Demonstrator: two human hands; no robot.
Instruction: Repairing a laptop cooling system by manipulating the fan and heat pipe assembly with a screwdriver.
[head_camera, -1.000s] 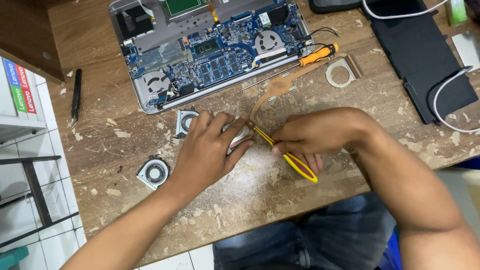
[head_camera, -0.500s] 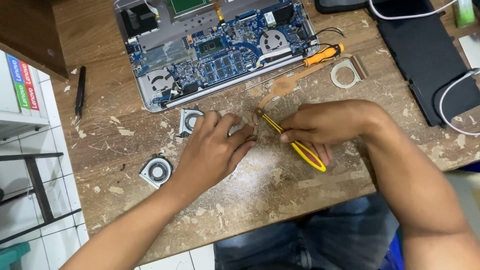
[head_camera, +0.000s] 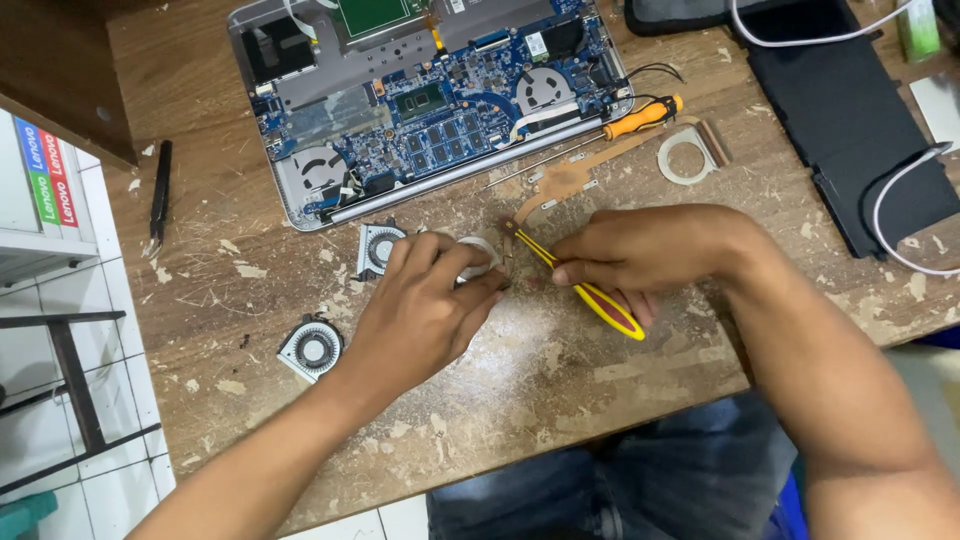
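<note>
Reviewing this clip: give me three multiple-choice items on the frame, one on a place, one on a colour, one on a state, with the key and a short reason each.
1. Where does the loose fan lie, seen from the camera?
A. Left of the left hand
B. On top of the opened laptop
C. Under the right hand

2. What colours has the handle of the screwdriver in the right hand?
A. Green and white
B. Yellow and dark red
C. All black

3. In what state is the laptop?
A. Closed, lid down
B. Open with a lit screen
C. Cover off, circuit board bare

Key: 1 A, the fan sits on the wooden table left of the left hand. 2 B, the handle shows yellow with dark red stripes. 3 C, the blue board and its built-in fans lie exposed.
</note>
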